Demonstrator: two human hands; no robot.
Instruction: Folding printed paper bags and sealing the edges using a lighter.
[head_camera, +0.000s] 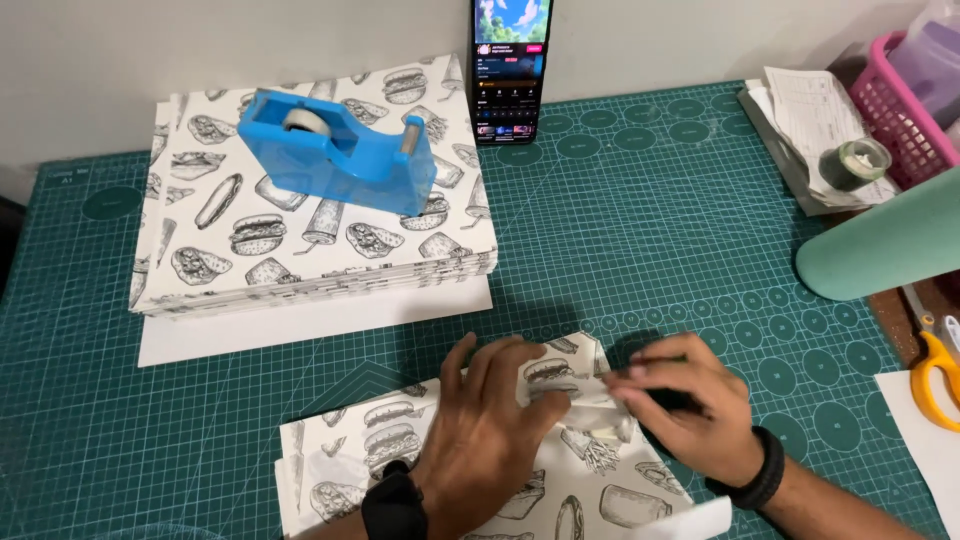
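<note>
Your left hand (480, 425) lies flat, fingers spread, on the food-print paper (400, 450) on the green mat (650, 240) — your right hand (690, 405) pinches its folded flap (585, 395).

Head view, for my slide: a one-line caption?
Both hands fold food-printed paper on a green cutting mat.
</note>
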